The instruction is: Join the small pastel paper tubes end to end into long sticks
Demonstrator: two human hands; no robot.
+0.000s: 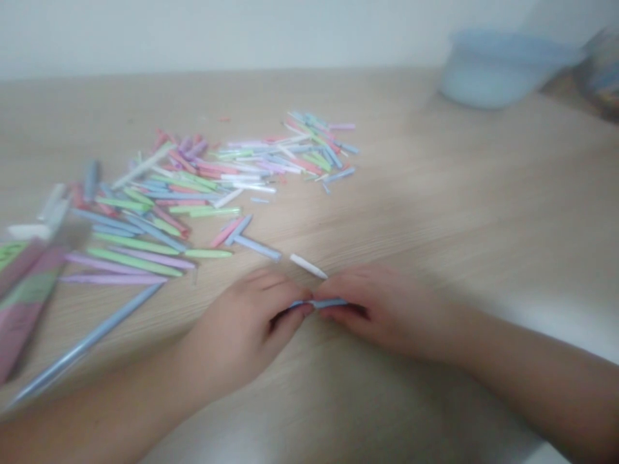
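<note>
My left hand [246, 328] and my right hand [382, 309] meet low in the middle of the view. Their fingertips pinch opposite ends of a short blue paper tube [316, 303], which lies level just above the wooden tabletop [435, 193]. The nearest loose piece is a white paper stick [308, 265], just beyond my right fingertips and apart from them. A short blue stick [256, 246] and a pink stick [226, 232] lie a little farther out, beyond my left hand.
A spread of thin pastel paper sticks [217, 174] covers the table's left and middle. A long blue tube [87, 341] and a pink-and-green paper strip bundle [26, 303] lie at far left. A pale blue tub [503, 71] stands at back right, beside a blurred multicoloured container [602, 77].
</note>
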